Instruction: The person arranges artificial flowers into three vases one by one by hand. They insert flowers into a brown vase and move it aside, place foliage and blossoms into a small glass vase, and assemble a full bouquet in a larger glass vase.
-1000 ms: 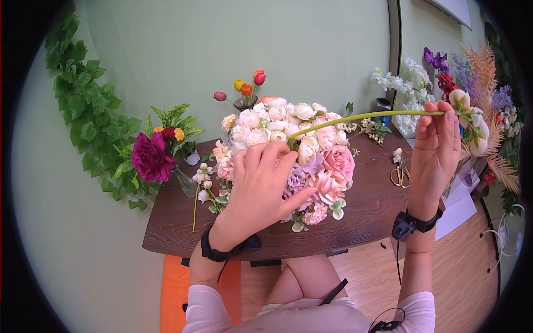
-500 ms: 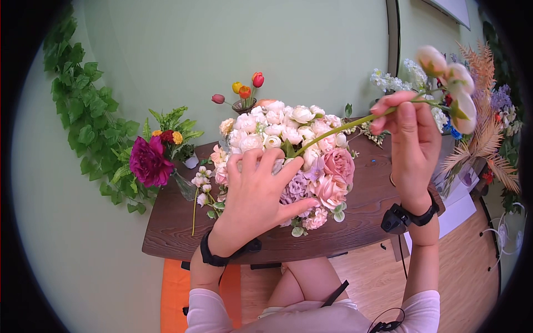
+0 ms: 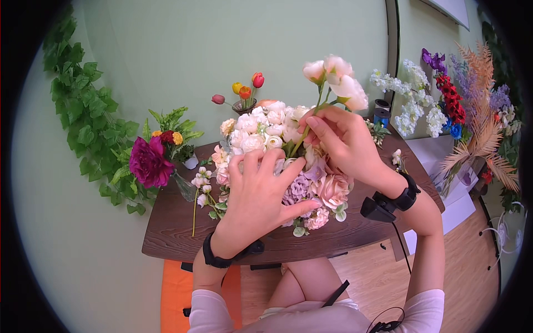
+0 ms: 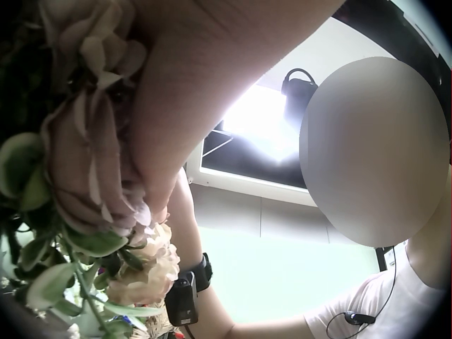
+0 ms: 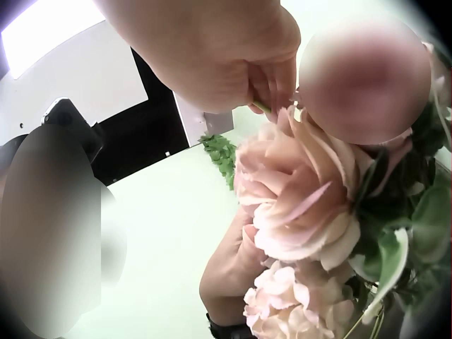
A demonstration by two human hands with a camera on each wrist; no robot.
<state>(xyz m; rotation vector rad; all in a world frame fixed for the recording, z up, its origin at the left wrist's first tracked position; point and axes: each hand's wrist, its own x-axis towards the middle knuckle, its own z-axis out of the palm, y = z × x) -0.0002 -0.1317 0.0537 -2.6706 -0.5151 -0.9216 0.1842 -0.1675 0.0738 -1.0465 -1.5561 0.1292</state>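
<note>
Flowers in cream and pink are massed into one bouquet (image 3: 288, 161) at the middle of the dark wooden table (image 3: 366, 216). The left hand (image 3: 261, 188) is spread flat on the bouquet's near side, its five fingers straight and pressing on the blooms, nothing gripped. One green stem is pinched by the right hand (image 3: 338, 139) above the bouquet's top; three pale buds (image 3: 336, 77) are carried on that stem, held above the fingers, and its lower end is set among the blooms. One magenta bloom (image 3: 149, 161) is seen at the table's left end, and four small tulips (image 3: 244, 89) behind the bouquet. Two wrist straps are worn, one on each arm.
</note>
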